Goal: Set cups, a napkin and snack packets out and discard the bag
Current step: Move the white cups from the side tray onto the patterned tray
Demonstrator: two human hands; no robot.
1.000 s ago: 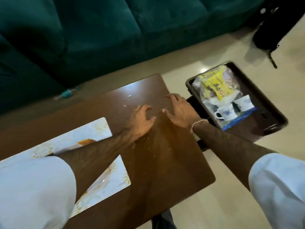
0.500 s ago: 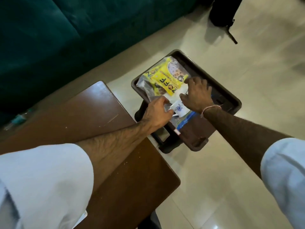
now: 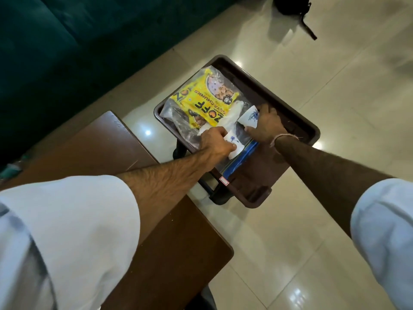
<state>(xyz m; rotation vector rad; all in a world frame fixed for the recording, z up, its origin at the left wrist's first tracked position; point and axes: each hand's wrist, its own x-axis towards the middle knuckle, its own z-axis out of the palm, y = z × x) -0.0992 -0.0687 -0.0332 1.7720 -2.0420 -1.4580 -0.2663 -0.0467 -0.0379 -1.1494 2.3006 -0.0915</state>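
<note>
Both hands (image 3: 241, 135) now grip cups (image 3: 250, 117) over the tray (image 3: 290, 121).

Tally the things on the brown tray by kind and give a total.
Cups: 2, left cup, right cup
Yellow snack packets: 1 visible
Clear plastic bags: 1
White napkins: 1
Total: 5

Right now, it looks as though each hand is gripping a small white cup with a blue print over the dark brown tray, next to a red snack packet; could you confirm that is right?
Nearly: the snack packet is yellow, not red, as the head view shows. The left hand and the right hand do each grip a small white blue-printed cup over the dark brown tray.
</note>
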